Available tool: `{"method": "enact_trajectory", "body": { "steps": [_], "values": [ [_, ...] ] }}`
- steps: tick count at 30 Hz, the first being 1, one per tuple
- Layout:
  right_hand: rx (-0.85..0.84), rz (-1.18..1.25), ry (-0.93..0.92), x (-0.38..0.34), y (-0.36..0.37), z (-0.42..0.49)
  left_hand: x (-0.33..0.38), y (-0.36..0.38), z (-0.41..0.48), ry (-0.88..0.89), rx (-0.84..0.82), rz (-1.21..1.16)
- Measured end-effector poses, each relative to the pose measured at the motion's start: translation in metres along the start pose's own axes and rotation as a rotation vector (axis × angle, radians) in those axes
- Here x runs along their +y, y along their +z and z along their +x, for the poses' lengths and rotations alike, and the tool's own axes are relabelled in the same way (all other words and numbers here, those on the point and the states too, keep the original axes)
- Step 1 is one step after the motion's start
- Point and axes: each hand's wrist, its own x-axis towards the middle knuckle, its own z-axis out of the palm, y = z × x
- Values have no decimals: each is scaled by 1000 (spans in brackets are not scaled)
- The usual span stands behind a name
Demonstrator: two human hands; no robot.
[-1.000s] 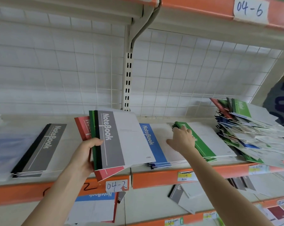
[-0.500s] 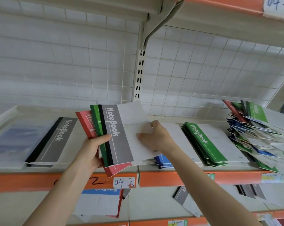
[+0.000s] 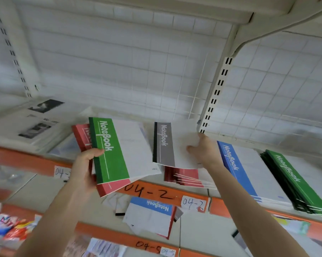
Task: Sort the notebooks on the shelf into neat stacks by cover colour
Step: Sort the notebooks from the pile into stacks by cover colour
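My left hand [image 3: 83, 169] grips a green notebook [image 3: 119, 149] lying on a red notebook [image 3: 82, 136], both held up in front of the shelf. My right hand [image 3: 205, 151] pinches the white right side of a grey notebook [image 3: 165, 145] and holds it in the air above a red stack [image 3: 182, 178] on the shelf. A blue stack [image 3: 247, 169] lies to the right of that, and a green stack [image 3: 295, 180] sits further right.
The orange shelf edge [image 3: 156, 193] carries a handwritten label 04-2. On the lower shelf lies a blue notebook [image 3: 151, 217]. Printed sheets [image 3: 32, 125] lie at the shelf's left end, coloured packets [image 3: 10, 230] at the bottom left. A white wire grid backs the shelf.
My right hand has lifted the grey notebook off the bundle in my left hand and moved it right. The green notebook is now on top in my left hand. The view has swung left.
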Motion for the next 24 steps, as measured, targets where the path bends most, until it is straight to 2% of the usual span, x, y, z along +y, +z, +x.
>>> {"method": "enact_trajectory", "body": {
  "steps": [6, 18, 19, 21, 24],
  "values": [
    [-9, -267, -61, -23, 35, 12, 27, -47, 0, 39, 23, -49],
    [-139, -528, -135, -60, 80, -6, 49, -79, 5, -19, 46, 4],
    [-107, -490, -155, -61, 79, -8, 49, -76, 4, -25, 41, 18],
    [-60, -242, -190, -66, 74, -15, 47, -70, 6, -32, 26, 37],
    [-268, 237, -68, -84, 60, -37, 41, -53, 9, -50, -24, 75]
  ]
}}
